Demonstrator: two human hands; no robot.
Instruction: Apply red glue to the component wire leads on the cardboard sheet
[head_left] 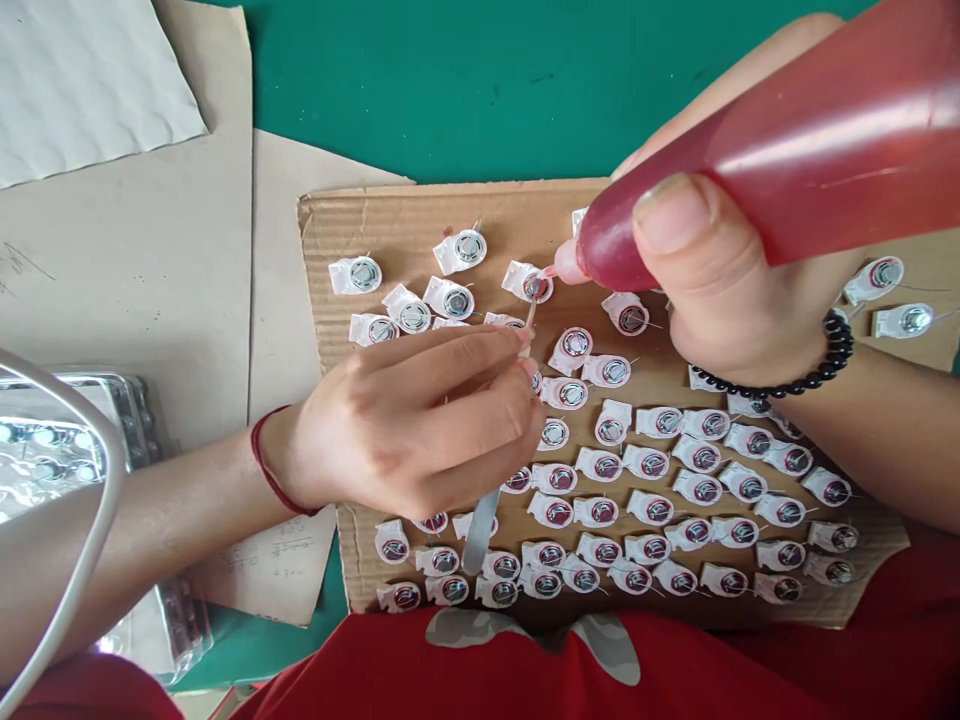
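One red squeeze bottle (pixel 817 150). One flat-ended metal tool (pixel 480 538). One black beaded bracelet (pixel 814 375), one red cord bracelet (pixel 258 455). One white cable (pixel 114 465). White plastic parts (pixel 600 465) with round metal faces: over fifty, some hidden, exact total unclear.

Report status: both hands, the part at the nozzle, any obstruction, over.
Left hand gripping tweezers. Right hand holding red bottle, nozzle at white part. Left hand partly covers neighbouring parts.

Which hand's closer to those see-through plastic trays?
Left. The left hand is right of the trays, over the brown cardboard; the right hand is farther right, holding the red bottle.
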